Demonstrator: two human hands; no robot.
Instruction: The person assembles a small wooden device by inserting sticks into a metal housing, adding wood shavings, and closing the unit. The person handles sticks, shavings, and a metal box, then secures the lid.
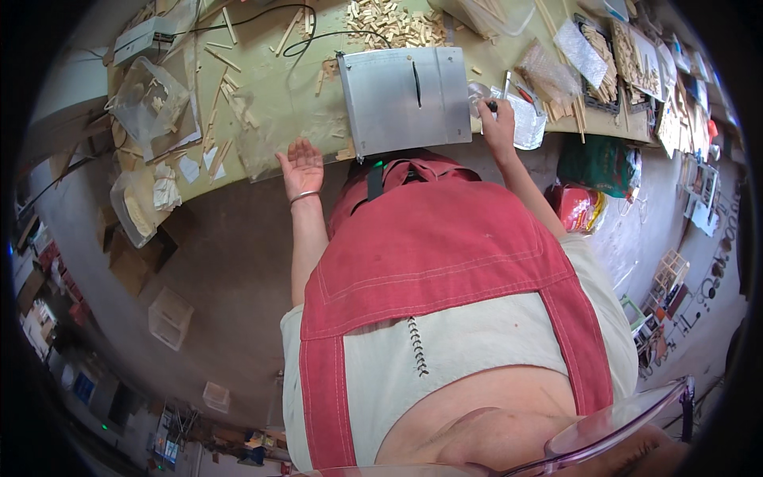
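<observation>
The left hand (303, 167) is spread, palm up; the metal case (389, 99) sits at its two o'clock on the desk (261, 70). The right hand (500, 126), at the case's three o'clock, pinches a black knob (492, 106).

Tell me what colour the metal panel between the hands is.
The metal panel is silvery grey with a dark slot; head view shows it best.
</observation>
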